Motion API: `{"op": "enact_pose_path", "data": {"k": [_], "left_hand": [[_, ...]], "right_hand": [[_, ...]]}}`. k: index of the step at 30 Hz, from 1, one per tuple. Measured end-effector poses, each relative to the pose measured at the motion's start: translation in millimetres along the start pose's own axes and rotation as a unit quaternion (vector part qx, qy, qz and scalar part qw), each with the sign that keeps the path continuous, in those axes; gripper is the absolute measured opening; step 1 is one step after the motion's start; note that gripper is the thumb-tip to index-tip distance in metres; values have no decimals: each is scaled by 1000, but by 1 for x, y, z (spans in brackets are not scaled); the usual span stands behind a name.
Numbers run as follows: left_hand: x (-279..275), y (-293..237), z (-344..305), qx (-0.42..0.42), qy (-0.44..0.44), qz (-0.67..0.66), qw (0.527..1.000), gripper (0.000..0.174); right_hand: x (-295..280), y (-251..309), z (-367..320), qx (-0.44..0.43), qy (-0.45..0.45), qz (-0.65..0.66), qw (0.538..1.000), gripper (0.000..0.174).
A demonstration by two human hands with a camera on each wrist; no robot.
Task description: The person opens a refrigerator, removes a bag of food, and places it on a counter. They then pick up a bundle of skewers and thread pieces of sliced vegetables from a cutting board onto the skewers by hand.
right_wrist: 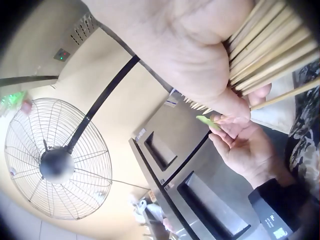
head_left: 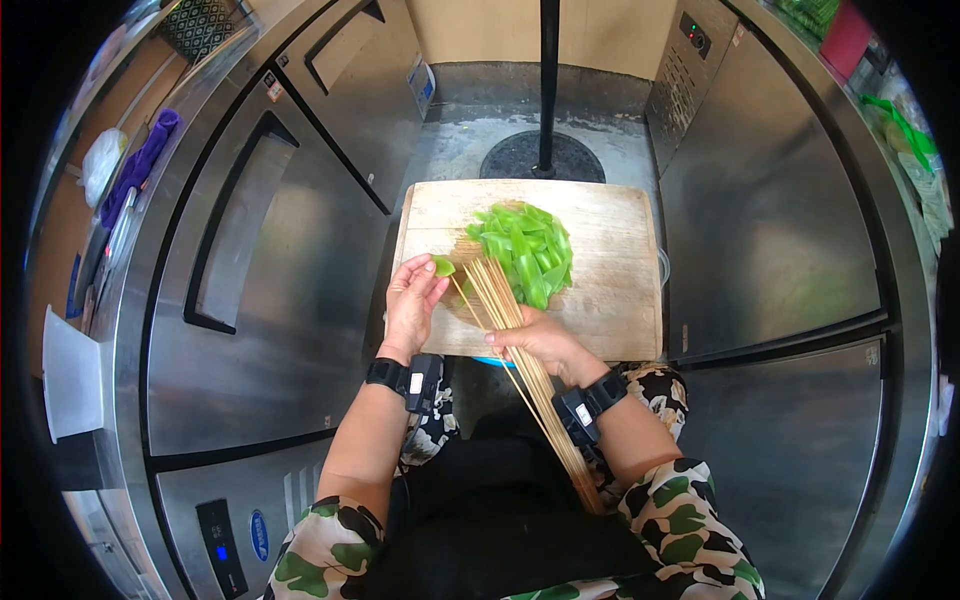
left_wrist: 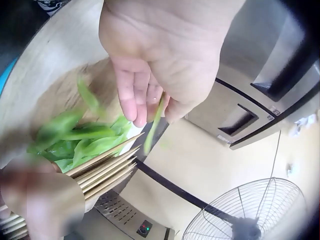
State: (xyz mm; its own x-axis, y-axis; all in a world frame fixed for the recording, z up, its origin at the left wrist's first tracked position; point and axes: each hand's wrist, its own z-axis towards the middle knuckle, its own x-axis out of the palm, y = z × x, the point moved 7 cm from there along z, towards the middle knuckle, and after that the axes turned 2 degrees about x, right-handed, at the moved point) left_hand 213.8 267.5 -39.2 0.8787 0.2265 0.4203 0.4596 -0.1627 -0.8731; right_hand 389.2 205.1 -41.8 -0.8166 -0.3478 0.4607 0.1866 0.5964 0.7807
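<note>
My left hand (head_left: 408, 312) pinches a thin green vegetable slice (head_left: 443, 266) between thumb and fingertips at the left of the wooden cutting board (head_left: 615, 270). A thick bundle of bamboo skewers (head_left: 545, 405) lies in the grip of my right hand (head_left: 545, 345), pointed ends toward the board. One skewer (head_left: 482, 325) stands apart from the bundle, pinched by the right thumb, its tip close to the held slice. Behind the skewer points is a heap of green vegetable slices (head_left: 525, 245) on the board. In the left wrist view the held slice (left_wrist: 156, 125) hangs edge-on beside the points.
Steel fridge cabinets stand on the left (head_left: 270, 240) and right (head_left: 770, 200). Beyond the board, a black pole (head_left: 549, 80) rises from a round base (head_left: 500, 158); a wire fan (right_wrist: 57, 160) shows in the wrist views. Something blue (head_left: 490, 361) peeks out under the board's near edge.
</note>
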Motion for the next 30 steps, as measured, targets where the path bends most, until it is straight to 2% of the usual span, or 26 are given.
{"op": "enact_pose_path", "data": {"k": [9,12,21,30], "left_hand": [[3,0,1,-8,28,17,999,23],[7,7,0,-36,68,36,996,24],[2,8,2,-50,54,-37,997,21],[4,9,1,-64,54,-13,996,17]], "right_hand": [[-2,-1,3,-5,-10,-19,1000,21],[1,0,1,-4,-16,-17,1000,22],[3,4,-2,-15,-25,-35,999,23],[2,2,0,-18,-20,-31,999,26]]}}
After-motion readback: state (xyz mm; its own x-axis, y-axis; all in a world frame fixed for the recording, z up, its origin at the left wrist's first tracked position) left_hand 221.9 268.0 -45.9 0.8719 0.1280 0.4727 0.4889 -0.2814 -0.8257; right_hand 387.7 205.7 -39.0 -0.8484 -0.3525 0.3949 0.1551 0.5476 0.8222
